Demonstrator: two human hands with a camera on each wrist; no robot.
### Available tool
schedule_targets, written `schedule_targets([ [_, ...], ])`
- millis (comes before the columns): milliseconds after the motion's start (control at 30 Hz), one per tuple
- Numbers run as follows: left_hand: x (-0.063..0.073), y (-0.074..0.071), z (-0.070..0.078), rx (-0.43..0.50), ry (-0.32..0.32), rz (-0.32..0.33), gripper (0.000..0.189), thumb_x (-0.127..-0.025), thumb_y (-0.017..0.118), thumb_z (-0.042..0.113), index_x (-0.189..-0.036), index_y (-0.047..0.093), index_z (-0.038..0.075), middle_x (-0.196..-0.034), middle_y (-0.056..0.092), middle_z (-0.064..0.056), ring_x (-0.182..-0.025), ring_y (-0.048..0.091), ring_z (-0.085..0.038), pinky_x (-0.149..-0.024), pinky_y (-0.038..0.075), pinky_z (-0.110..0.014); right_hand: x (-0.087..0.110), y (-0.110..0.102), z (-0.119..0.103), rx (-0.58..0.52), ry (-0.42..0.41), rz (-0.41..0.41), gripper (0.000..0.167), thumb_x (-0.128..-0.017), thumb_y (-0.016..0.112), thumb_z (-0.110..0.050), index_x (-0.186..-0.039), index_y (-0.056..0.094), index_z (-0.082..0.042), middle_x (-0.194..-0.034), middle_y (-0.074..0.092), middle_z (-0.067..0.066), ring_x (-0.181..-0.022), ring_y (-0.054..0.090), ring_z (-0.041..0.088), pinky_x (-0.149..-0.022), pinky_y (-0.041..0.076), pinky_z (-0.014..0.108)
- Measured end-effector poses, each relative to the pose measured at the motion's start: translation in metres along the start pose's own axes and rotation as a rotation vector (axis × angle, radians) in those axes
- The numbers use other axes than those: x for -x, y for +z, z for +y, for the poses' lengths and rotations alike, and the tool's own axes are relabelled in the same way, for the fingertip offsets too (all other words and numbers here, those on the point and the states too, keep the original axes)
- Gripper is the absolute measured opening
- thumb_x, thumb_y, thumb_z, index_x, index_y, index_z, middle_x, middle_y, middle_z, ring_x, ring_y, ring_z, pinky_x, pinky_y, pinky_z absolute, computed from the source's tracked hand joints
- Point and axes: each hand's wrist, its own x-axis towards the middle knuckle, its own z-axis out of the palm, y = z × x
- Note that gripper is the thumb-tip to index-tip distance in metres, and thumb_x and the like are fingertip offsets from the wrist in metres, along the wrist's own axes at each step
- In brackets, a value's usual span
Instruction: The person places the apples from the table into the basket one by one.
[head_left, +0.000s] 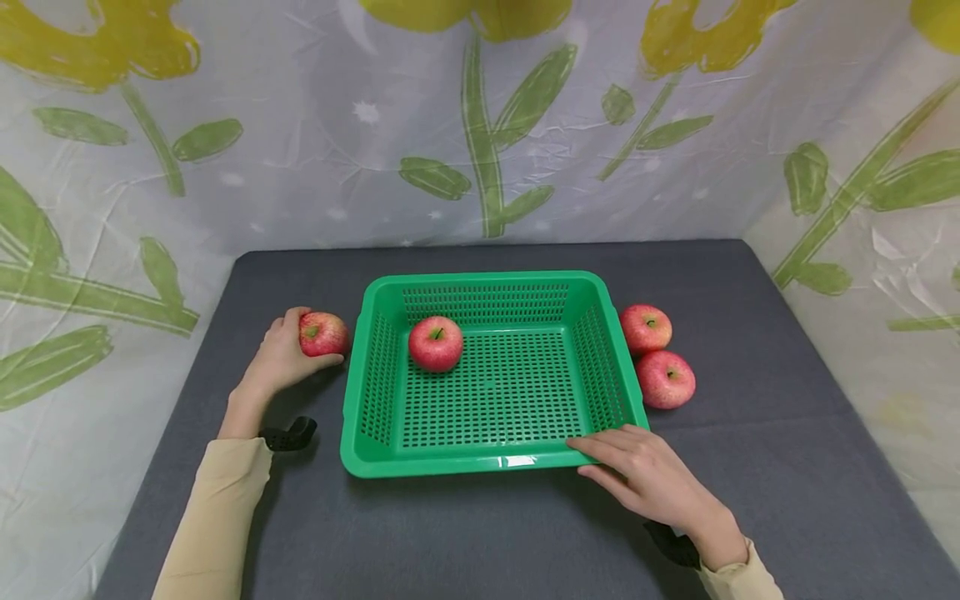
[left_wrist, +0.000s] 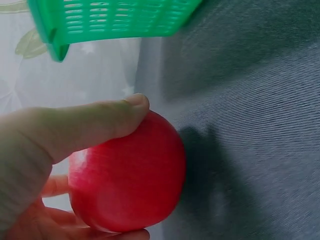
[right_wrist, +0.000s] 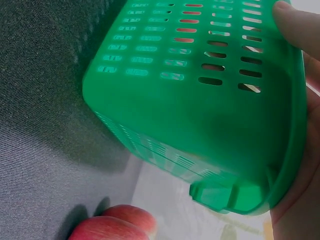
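Note:
My left hand (head_left: 279, 357) grips a red apple (head_left: 324, 335) just left of the green basket (head_left: 491, 461). In the left wrist view the thumb lies over one side of this apple (left_wrist: 132, 175) and the fingers curl round the other. A shadow falls on the cloth beside it. Inside the basket, toward its left, sits another apple (head_left: 436, 344). At the basket's front right corner my right hand (head_left: 648, 475) holds the rim, with the thumb (right_wrist: 300, 25) against the outer wall and the fingers over the edge.
Two apples, a rear one (head_left: 646, 328) and a front one (head_left: 666, 379), stand together against the basket's right side. Dark grey cloth covers the table (head_left: 465, 533). Behind it hangs a pale curtain (head_left: 315, 158) printed with yellow flowers.

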Motion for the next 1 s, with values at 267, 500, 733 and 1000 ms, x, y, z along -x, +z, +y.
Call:
schedule_targets([
  [267,0.011,-0.048,0.028,0.03,0.007,0.086,0.086,-0.078,0.073,0.033,-0.134,0.026,-0.011,-0.12,0.039,-0.034,-0.106,0.036,-0.051,-0.077,0.042,-0.061,0.0,0.001,0.0,-0.006,-0.009,0.015,0.027,-0.089,0.063,-0.026,-0.111,0.068,-0.011,-0.098,0.068,-0.004,-0.086,0.061,0.006,-0.072,0.04,0.021],
  [500,0.012,-0.08,0.076,0.053,0.105,0.135,0.087,-0.076,0.075,0.034,-0.136,0.028,-0.007,-0.122,0.042,-0.029,-0.105,0.042,-0.046,-0.078,0.042,-0.06,0.001,0.002,0.001,-0.005,-0.017,0.033,0.027,-0.09,0.062,-0.027,-0.112,0.068,-0.012,-0.097,0.068,-0.005,-0.085,0.061,0.006,-0.07,0.04,0.02],
  [733,0.008,-0.074,0.131,0.084,0.249,0.09,0.079,-0.073,0.079,0.029,-0.131,0.036,-0.001,-0.119,0.047,-0.017,-0.103,0.046,-0.034,-0.076,0.047,-0.053,0.001,0.002,0.002,0.003,-0.017,0.048,0.028,-0.087,0.065,-0.026,-0.113,0.067,-0.014,-0.098,0.067,-0.008,-0.084,0.061,0.006,-0.073,0.042,0.023],
  [1000,-0.005,-0.036,0.178,0.073,0.327,-0.076,0.085,-0.072,0.079,0.032,-0.136,0.031,0.003,-0.124,0.044,-0.017,-0.109,0.045,-0.032,-0.081,0.046,-0.049,0.001,0.002,0.001,0.002,-0.008,0.039,0.031,-0.095,0.053,-0.034,-0.111,0.068,-0.013,-0.097,0.068,-0.006,-0.084,0.062,0.006,-0.073,0.042,0.023],
])
